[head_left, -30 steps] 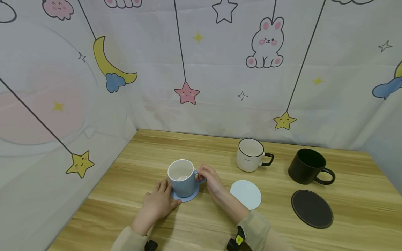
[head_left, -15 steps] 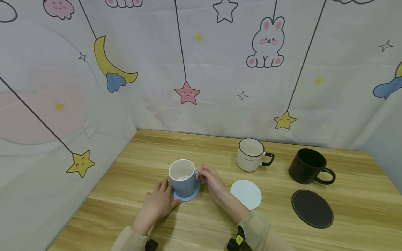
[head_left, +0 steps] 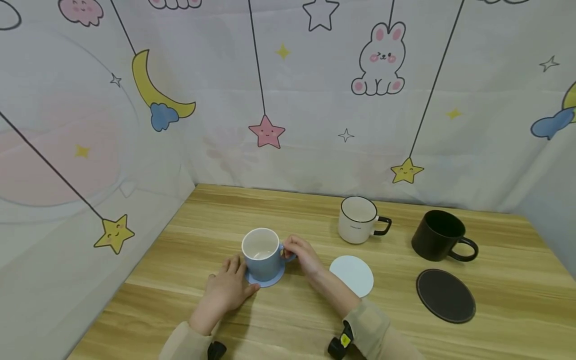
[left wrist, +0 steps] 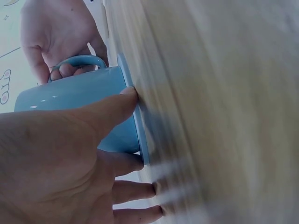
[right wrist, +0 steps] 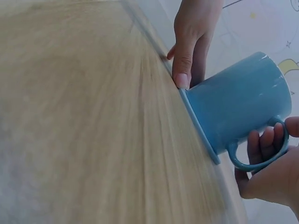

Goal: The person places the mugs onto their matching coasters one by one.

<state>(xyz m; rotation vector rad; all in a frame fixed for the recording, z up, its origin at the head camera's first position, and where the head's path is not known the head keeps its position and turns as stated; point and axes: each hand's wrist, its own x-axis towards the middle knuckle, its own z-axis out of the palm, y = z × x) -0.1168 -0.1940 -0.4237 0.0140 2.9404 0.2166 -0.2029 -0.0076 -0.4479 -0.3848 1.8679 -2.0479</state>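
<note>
Moved nothing visibly since earlier; in head view, gripping blue mug, upright on blue coaster, with right hand. From left wrist, touching coaster's edge with extended fingers of left hand; from right wrist, curling right fingers through handle.

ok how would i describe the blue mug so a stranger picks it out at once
On the wood-grain table, find the person's left hand and right hand. Between them the blue mug stands on a blue coaster, the right hand holding its handle. Unlike the white mug and the black mug further right, its outside is blue.
</note>
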